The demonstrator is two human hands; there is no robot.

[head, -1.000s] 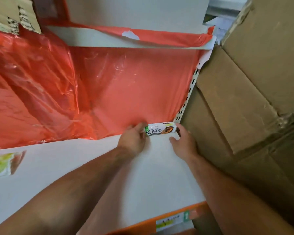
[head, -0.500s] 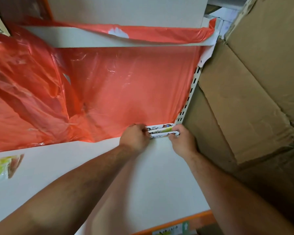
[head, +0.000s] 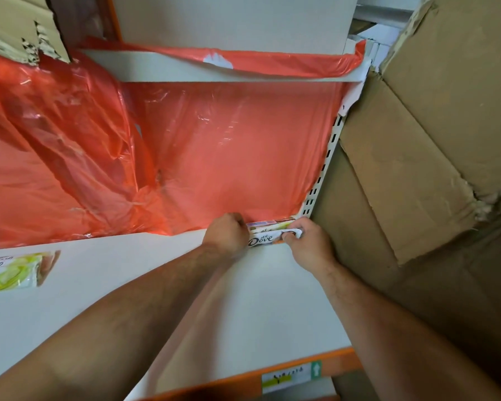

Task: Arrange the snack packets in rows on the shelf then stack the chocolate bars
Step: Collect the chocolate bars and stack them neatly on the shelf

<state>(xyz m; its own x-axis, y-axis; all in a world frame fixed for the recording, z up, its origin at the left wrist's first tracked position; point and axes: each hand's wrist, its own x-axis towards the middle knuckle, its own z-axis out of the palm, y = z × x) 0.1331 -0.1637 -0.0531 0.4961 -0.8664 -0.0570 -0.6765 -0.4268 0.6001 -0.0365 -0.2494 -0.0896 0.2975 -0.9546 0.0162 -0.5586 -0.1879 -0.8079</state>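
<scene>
At the back of the shelf (head: pixel 156 285), left hand (head: pixel 226 235) and right hand (head: pixel 310 244) are pinching, fingers curled, the ends of the chocolate bars (head: pixel 265 237); seemingly light, stiff, slippery.

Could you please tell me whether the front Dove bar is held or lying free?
Held: the right hand pinches the Dove bar at its right end; the left hand grips its left end.

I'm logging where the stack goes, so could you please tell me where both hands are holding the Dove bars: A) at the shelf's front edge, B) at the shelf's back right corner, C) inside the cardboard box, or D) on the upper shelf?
B: the left hand and right hand hold the Dove bars at the back of the shelf, beside the slotted upright.
</scene>
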